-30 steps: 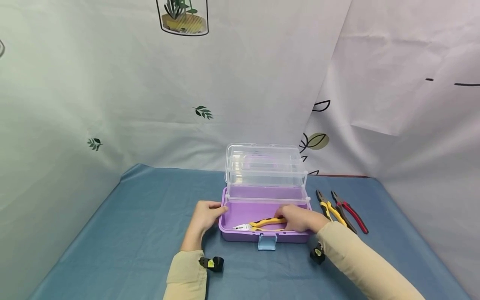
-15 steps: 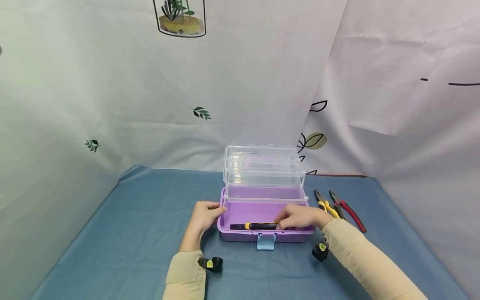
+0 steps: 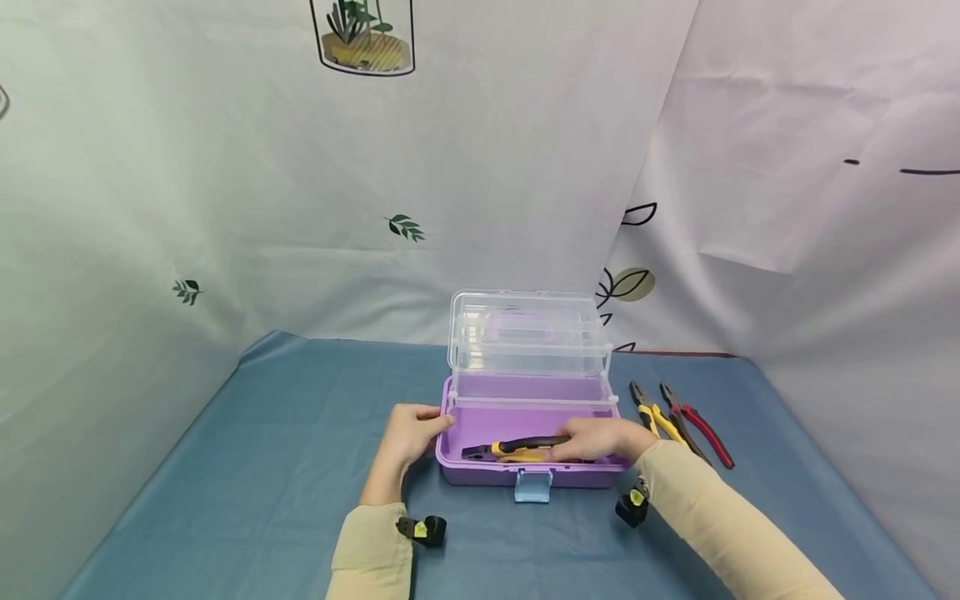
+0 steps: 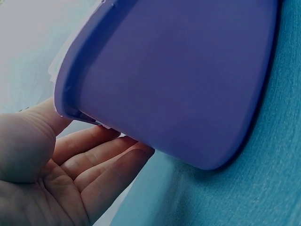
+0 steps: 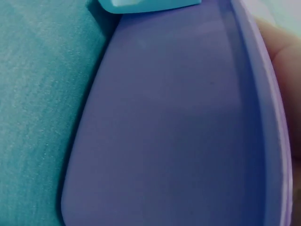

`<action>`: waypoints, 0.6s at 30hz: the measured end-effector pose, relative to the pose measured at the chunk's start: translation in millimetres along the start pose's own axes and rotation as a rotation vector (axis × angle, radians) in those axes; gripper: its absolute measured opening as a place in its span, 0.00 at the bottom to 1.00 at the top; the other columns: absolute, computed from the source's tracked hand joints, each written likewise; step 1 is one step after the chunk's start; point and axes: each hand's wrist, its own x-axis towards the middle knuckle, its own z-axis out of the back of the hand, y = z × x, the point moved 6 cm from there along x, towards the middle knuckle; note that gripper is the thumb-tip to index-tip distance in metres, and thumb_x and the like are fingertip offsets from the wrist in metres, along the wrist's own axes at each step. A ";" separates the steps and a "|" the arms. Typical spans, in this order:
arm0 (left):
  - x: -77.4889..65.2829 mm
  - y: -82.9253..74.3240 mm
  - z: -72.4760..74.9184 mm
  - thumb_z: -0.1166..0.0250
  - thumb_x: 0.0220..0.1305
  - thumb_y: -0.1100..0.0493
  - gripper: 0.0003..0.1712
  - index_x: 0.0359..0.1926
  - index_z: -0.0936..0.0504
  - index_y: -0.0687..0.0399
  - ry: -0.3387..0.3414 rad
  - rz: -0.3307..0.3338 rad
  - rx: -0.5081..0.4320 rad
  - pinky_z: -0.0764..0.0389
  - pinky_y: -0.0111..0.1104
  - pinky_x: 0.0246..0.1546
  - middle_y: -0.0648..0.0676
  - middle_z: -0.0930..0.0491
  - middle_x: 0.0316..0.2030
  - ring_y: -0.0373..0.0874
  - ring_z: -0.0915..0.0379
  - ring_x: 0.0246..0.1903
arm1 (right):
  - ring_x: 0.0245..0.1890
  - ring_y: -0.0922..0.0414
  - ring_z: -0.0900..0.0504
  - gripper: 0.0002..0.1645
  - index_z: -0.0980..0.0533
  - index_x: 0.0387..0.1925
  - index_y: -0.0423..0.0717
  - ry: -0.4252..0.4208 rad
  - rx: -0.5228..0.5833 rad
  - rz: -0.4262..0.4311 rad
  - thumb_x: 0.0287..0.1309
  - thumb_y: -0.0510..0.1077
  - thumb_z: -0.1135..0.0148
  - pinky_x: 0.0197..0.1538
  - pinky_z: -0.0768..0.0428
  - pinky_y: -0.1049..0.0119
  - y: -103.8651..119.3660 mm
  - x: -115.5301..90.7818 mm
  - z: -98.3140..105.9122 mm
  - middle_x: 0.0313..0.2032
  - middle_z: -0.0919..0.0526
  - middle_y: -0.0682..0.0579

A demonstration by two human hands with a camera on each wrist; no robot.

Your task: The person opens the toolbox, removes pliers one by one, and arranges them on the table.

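A purple toolbox (image 3: pixel 480 475) stands on the blue cloth, its transparent lid (image 3: pixel 532 333) raised. My left hand (image 3: pixel 408 433) pinches the box's left rim, the thumb over the edge and the fingers against the outer wall (image 4: pixel 178 84), as the left wrist view shows. Inside, near the front wall, a pair of pliers (image 3: pixel 513 447) with black and yellow handles points its dark head to the left. My right hand (image 3: pixel 596 438) reaches over the front right of the box and holds the pliers by the handle ends. The fingertips are partly hidden; the right wrist view shows mostly the purple front wall (image 5: pixel 169 113).
Right of the box lie yellow-and-black pliers (image 3: pixel 647 408) and red-and-black pliers (image 3: pixel 701 425), partly behind the right forearm. A light blue latch (image 3: pixel 532 486) hangs from the box front. A pale printed curtain (image 3: pixel 337 167) rises behind the table.
The pliers in the right hand have been turned over: a bright silver head and yellow handles showed before, now a dark head and a black handle on top. The left hand keeps its place.
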 end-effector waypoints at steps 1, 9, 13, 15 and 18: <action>0.1 -0.2 0.0 0.32 0.56 0.58 0.18 0.46 0.17 0.66 0.000 0.000 -0.002 0.16 0.38 0.34 0.66 0.17 0.44 0.45 0.18 0.32 | 0.39 0.58 0.25 0.30 0.22 0.49 0.48 -0.004 0.024 -0.021 0.54 0.65 0.41 0.45 0.25 0.58 -1.4 -0.2 -0.7 0.39 0.21 0.55; 1.6 0.4 0.7 0.32 0.56 0.58 0.19 0.46 0.17 0.66 -0.001 0.001 0.008 0.16 0.37 0.33 0.66 0.17 0.44 0.45 0.18 0.33 | 0.52 0.54 0.26 0.42 0.26 0.57 0.51 -0.060 0.082 -0.104 0.50 0.75 0.45 0.58 0.29 0.46 -6.4 -3.0 -0.7 0.51 0.22 0.54; 0.9 0.8 0.5 0.32 0.56 0.58 0.19 0.46 0.17 0.66 0.001 0.004 0.012 0.16 0.38 0.35 0.66 0.17 0.44 0.45 0.18 0.34 | 0.44 0.57 0.25 0.33 0.23 0.50 0.53 -0.008 0.046 -0.050 0.53 0.71 0.44 0.51 0.26 0.55 -4.3 0.7 -2.9 0.43 0.20 0.56; 0.3 1.0 0.8 0.32 0.56 0.58 0.19 0.46 0.17 0.66 0.002 0.006 0.011 0.16 0.38 0.35 0.66 0.18 0.45 0.45 0.18 0.34 | 0.40 0.58 0.25 0.29 0.22 0.45 0.53 0.007 0.026 -0.022 0.54 0.70 0.43 0.46 0.27 0.59 -3.0 2.4 -3.9 0.38 0.20 0.56; 0.0 0.9 0.8 0.32 0.55 0.58 0.20 0.46 0.17 0.66 0.002 0.007 0.005 0.16 0.39 0.35 0.66 0.18 0.44 0.46 0.18 0.34 | 0.38 0.59 0.25 0.26 0.22 0.40 0.52 0.007 0.010 0.008 0.55 0.67 0.43 0.41 0.28 0.63 -1.5 3.2 -4.2 0.35 0.21 0.55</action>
